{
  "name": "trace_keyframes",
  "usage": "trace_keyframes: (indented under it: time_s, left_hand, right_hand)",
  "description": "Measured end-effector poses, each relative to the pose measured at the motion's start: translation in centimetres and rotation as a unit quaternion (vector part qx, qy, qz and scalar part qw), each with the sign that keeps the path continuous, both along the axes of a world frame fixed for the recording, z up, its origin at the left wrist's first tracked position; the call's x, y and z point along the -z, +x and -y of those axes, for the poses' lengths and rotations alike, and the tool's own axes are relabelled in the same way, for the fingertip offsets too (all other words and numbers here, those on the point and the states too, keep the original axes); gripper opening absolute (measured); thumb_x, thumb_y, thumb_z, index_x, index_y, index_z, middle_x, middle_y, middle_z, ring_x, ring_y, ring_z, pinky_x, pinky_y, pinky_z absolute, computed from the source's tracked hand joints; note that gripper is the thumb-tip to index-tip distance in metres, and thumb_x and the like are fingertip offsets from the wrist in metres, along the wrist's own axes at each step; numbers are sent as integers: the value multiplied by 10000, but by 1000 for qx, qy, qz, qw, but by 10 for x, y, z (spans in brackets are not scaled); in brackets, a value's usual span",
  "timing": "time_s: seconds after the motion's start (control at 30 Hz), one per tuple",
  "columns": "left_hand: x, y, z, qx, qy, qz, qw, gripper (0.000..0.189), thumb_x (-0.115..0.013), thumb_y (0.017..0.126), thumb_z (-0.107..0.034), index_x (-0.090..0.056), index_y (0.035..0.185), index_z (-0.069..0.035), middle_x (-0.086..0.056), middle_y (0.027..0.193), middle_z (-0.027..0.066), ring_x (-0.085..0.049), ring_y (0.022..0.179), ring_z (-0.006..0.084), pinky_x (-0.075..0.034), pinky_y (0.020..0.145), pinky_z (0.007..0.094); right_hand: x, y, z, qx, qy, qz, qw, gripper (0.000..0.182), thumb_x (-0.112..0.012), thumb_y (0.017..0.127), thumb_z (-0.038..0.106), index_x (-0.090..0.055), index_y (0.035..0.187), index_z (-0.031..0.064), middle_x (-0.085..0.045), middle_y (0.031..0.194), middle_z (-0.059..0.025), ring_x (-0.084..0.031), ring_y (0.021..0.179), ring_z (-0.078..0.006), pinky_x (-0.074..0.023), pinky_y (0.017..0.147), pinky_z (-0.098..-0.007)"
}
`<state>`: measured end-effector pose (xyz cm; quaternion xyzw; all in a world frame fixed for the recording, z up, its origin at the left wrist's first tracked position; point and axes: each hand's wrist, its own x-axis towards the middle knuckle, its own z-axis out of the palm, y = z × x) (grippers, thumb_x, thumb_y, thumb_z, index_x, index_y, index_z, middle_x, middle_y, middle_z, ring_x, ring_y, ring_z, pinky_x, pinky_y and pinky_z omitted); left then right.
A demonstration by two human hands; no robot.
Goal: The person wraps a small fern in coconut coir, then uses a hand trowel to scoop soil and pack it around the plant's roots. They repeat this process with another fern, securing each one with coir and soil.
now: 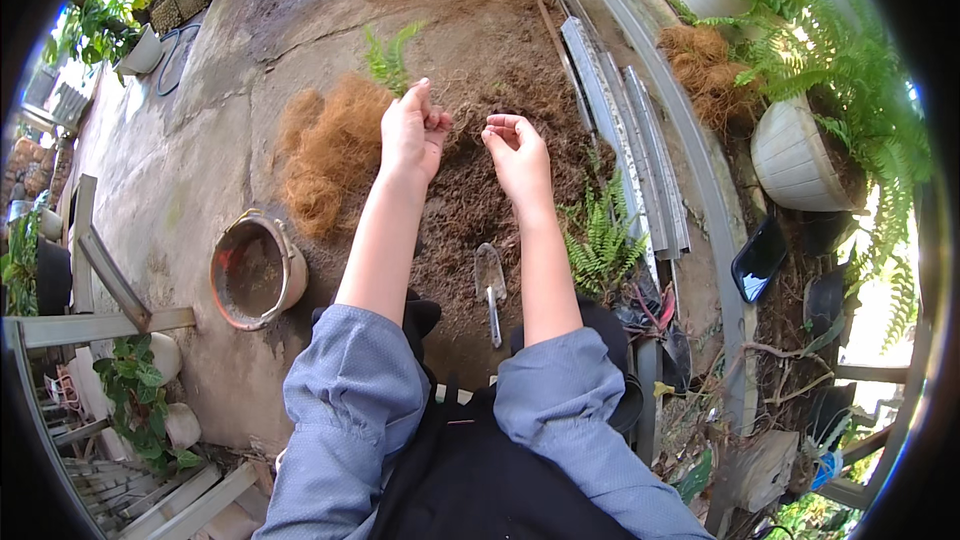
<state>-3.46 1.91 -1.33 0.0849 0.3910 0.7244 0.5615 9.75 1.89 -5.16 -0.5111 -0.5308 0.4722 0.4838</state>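
Note:
My left hand [416, 131] is raised over the soil with its fingers curled. A small green fern [388, 58] shows just beyond it; whether the hand grips its stem is hidden. My right hand [521, 157] faces it a short way off, thumb and fingertips bent close together. I cannot tell if a bit of soil or root is between them. Below both hands spreads a heap of dark, loose soil [469, 202]. A hand trowel [490, 277] lies on the near part of the heap, blade pointing away from me. Brown coir-like fibre [330, 142] is piled left of the soil.
A worn bucket [300, 277] stands at left. Right of the soil are a potted fern [604, 240] and long metal channels [622, 112]. Farther right lie a smartphone [759, 259] and a white planter [799, 157]. A metal frame [112, 326] borders the left side.

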Motion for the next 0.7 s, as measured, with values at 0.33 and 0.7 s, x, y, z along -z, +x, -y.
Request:
trace_keyframes:
  time_s: [0.33, 0.7]
  left_hand:
    - [5, 11, 17, 99, -16, 23, 995, 333, -307, 1000, -312, -482, 942, -35, -254, 566, -31, -238, 506, 103, -286, 510, 274]
    - [-15, -63, 52, 18, 23, 23, 999, 339, -305, 996, -309, -488, 871, -52, -260, 557, -33, -273, 529, 104, -297, 541, 272]
  right_hand:
    - [202, -5, 80, -74, -206, 448, 867, 267, -525, 821, 255, -619, 990, 72, -650, 1016, -143, -629, 934, -291, -476, 807, -424]
    - [324, 49, 226, -50, -361, 602, 711, 408, -642, 777, 349, -559, 1087, 96, -588, 1139, -104, -547, 1082, -272, -415, 879, -463]
